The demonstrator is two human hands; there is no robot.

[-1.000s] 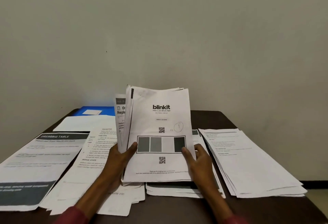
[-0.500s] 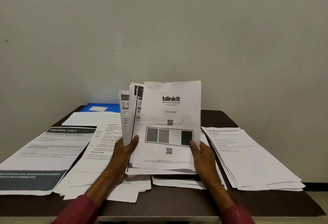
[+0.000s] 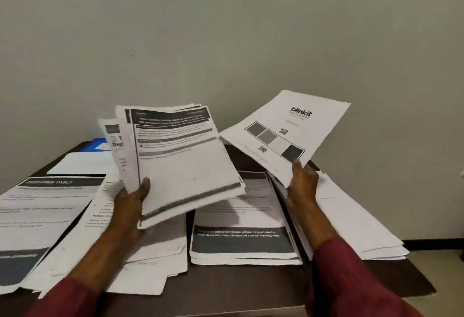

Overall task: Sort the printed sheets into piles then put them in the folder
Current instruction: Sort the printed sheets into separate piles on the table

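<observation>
My left hand [image 3: 130,203] grips a fanned stack of printed sheets [image 3: 180,166] above the dark table [image 3: 226,289]; its top page has a dark header band. My right hand [image 3: 302,181] pinches the lower edge of a single "blinkit" sheet [image 3: 288,131], held tilted out to the right over the right pile [image 3: 351,216]. Below lie a centre pile [image 3: 241,216] with a dark footer, a text pile [image 3: 95,241] under my left arm, and a "DRESSING TABLE" pile [image 3: 37,206] at far left. A blue folder [image 3: 96,144] shows at the back left, mostly hidden.
A blank white sheet [image 3: 80,163] lies in front of the folder. A plain wall stands just behind the table. The table's front edge runs near the bottom of the view, and floor shows past its right side.
My right hand has pulled the "blinkit" sheet off the front of the stack and swung it to the right. The stack in my left hand has tipped back, showing a new top page.
</observation>
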